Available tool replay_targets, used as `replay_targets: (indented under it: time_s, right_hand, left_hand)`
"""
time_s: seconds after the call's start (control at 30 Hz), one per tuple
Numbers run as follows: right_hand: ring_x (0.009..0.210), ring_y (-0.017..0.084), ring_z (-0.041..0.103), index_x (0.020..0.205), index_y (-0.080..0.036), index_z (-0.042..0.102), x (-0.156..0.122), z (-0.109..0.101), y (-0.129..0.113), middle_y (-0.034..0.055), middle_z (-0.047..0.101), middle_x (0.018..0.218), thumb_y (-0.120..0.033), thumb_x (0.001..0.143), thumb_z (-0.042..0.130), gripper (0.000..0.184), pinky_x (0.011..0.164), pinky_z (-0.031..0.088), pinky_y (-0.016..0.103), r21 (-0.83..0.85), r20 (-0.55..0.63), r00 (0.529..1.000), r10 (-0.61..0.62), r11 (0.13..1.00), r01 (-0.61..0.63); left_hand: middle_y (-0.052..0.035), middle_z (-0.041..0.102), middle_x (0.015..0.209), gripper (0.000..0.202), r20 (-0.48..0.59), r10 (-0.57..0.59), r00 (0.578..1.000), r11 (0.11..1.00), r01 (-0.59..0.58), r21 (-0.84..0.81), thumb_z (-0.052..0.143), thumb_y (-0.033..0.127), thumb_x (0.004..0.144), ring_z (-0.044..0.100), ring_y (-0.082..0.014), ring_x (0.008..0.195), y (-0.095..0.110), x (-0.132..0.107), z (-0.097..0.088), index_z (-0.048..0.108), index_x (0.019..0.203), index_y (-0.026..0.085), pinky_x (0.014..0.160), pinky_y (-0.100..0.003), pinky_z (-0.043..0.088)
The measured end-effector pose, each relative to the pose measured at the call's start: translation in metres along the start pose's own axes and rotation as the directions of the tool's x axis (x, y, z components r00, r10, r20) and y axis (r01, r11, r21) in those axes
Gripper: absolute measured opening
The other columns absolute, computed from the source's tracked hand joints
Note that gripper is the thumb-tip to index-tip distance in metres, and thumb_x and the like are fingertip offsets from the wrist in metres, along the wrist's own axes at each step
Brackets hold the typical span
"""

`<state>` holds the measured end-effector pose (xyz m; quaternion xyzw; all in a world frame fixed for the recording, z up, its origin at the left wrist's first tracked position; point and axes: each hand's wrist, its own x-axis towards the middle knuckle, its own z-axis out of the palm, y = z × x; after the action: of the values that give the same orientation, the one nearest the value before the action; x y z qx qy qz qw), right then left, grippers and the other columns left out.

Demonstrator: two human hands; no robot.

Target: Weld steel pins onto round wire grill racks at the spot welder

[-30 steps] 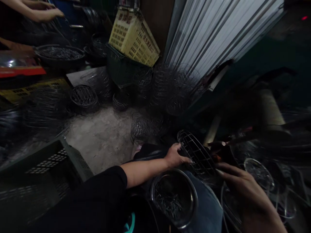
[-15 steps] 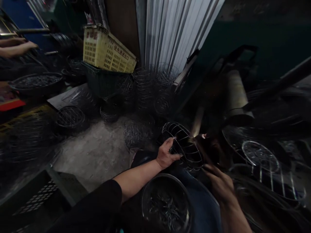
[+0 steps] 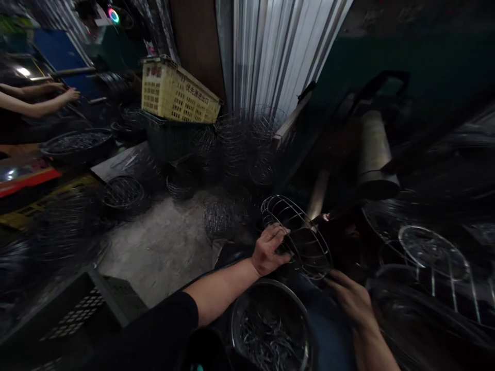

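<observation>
Cage (image 3: 297, 238) turns a little since before, just past bowl (image 3: 236, 318) | left hand (image 3: 268, 251) fingers clamped on its wires | right hand (image 3: 350, 300) right of bowl, grip unclear | cage not put down yet

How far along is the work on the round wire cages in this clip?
Done, seemingly: stacks of similar wire cages by the corrugated wall. In hand: left hand grips one round wire cage; right hand is at its lower edge. Left: a metal bowl of small metal pieces looks well filled.
</observation>
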<state>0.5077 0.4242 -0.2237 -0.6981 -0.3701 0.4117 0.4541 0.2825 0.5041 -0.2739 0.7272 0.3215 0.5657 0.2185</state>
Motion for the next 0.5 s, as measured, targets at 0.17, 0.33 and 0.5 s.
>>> replay_targets:
  time_s: [0.17, 0.33, 0.5]
  right_hand:
    - [0.079, 0.027, 0.072, 0.072, -0.021, 0.081, -0.013, 0.007, -0.016, 0.0084, 0.078, 0.085, -0.048, 0.045, 0.086, 0.039, 0.068, 0.059, 0.033, 0.035, -0.067, 0.996, -0.051, 0.998, 0.053]
    - [0.063, 0.019, 0.066, 0.07, -0.021, 0.08, -0.015, 0.012, -0.03, 0.0073, 0.076, 0.08, -0.046, 0.05, 0.087, 0.033, 0.053, 0.053, 0.028, 0.102, -0.087, 0.982, -0.166, 0.979, 0.175]
    - [0.067, 0.02, 0.068, 0.074, -0.021, 0.081, -0.01, 0.01, -0.027, 0.0066, 0.076, 0.078, -0.045, 0.052, 0.089, 0.034, 0.055, 0.055, 0.027, 0.113, -0.076, 0.981, -0.18, 0.976, 0.188]
  left_hand:
    - [-0.014, 0.067, 0.124, 0.081, -0.044, -0.595, 0.803, 0.74, 0.525, -0.42, 0.095, 0.027, 0.049, 0.064, -0.0304, 0.117, 0.011, 0.012, -0.008, 0.067, 0.124, 0.015, 0.106, -0.048, 0.051]
    - [-0.0069, 0.068, 0.106, 0.079, 0.055, -0.801, 0.596, 0.414, 0.618, -0.668, 0.094, 0.012, 0.041, 0.064, -0.0171, 0.092, 0.022, 0.021, -0.006, 0.067, 0.115, 0.013, 0.088, -0.034, 0.056]
    - [-0.0022, 0.068, 0.094, 0.063, 0.066, -0.797, 0.601, 0.384, 0.587, -0.713, 0.092, 0.012, 0.042, 0.063, -0.0152, 0.086, 0.03, 0.026, -0.003, 0.069, 0.102, 0.015, 0.08, -0.028, 0.054]
